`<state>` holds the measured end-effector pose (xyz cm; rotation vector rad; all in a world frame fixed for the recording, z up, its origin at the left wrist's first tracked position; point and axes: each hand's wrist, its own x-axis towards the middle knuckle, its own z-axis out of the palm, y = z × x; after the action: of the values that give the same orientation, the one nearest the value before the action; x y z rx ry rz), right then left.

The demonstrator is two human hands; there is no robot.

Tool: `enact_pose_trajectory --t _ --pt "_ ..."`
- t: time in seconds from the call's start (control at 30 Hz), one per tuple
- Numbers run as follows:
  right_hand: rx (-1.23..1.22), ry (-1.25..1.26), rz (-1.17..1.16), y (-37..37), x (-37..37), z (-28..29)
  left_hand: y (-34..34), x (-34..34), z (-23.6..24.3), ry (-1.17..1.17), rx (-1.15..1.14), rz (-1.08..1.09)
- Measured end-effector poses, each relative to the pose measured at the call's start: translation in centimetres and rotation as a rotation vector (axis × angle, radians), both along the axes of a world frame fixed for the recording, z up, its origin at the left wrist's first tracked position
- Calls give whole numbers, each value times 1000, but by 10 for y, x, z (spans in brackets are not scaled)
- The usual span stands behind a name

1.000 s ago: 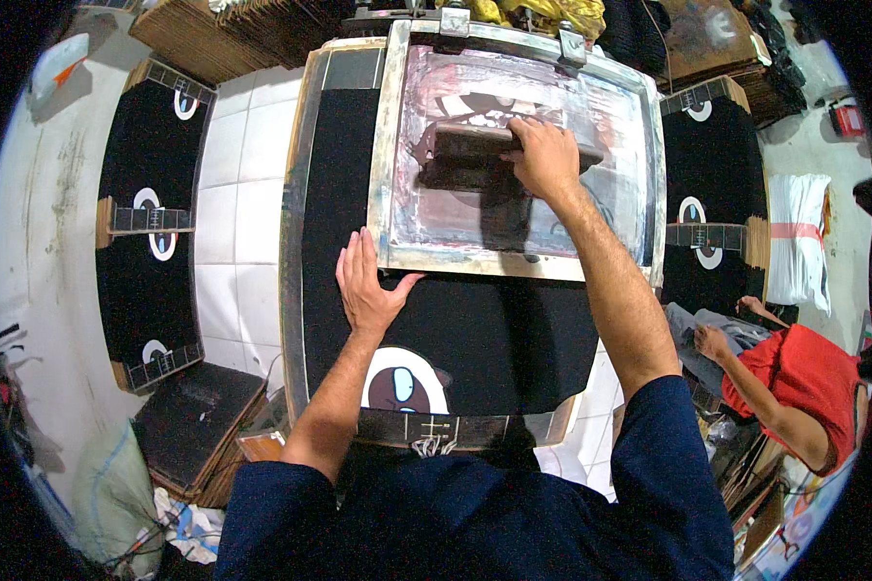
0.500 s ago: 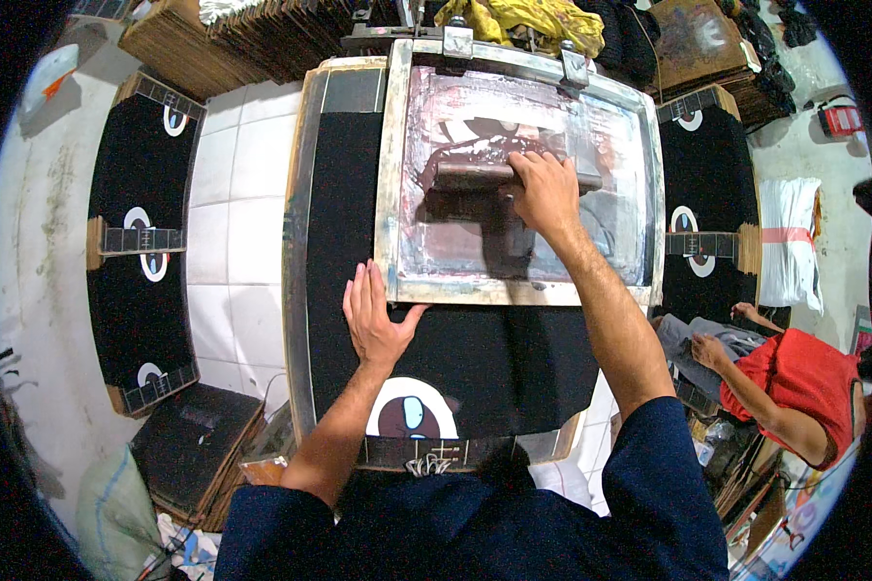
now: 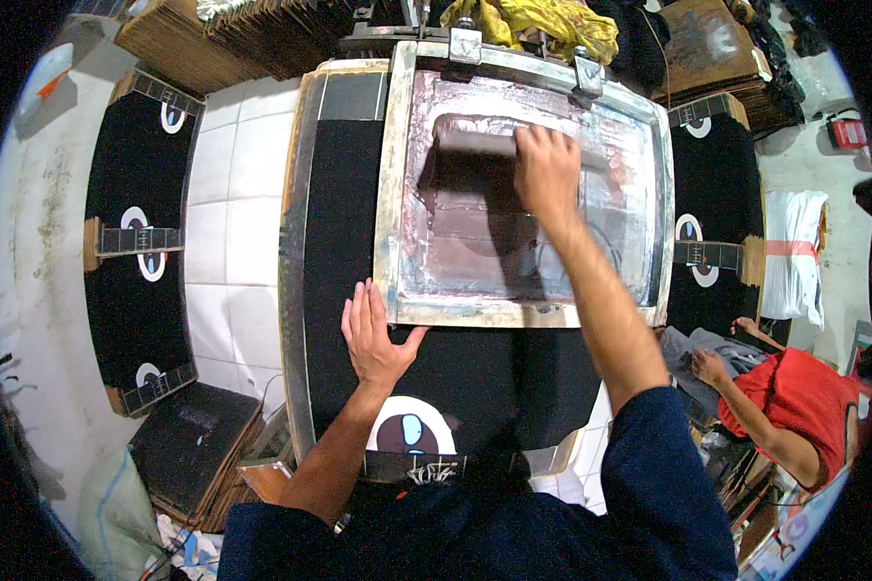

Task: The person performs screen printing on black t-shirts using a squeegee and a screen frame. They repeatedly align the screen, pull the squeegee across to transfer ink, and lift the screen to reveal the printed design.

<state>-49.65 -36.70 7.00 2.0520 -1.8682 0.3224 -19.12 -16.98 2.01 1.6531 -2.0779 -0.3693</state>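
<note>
Framed screen (image 3: 484, 232): positioned over the tabletop (image 3: 298, 194), toward its far and right edges. Black fabric (image 3: 494, 378): exposed toward the tabletop's left and near edges. Squeegee (image 3: 477, 143): set crosswise on the screen's far half, beneath the fingers of the right hand (image 3: 547, 174), which are curled closed over it. Left hand (image 3: 376, 353): fingers spread, gripping nothing, at the screen's near-left corner; firm contact cannot be confirmed.

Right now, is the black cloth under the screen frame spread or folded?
Spread: the black cloth lies flat, visible left of and nearer than the screen frame.
</note>
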Motion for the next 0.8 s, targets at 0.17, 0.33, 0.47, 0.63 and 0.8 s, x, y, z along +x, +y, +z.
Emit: enact_pose_trajectory --t 0.17,0.33,0.47,0.63,0.8 --pt "213 -60 24 13 -6 10 -1 0 1 -12 -17 -6" --pt "-21 -59 44 -65 -21 10 -1 -1 0 -22 -18 2" --pt "93 -7 -33 -54 -13 -1 0 0 -1 -35 -17 0" --pt "131 -56 -3 34 10 13 0 1 -3 -44 2 -6" --pt "529 -128 2 -30 -16 28 -1 1 -3 -34 -18 -8"
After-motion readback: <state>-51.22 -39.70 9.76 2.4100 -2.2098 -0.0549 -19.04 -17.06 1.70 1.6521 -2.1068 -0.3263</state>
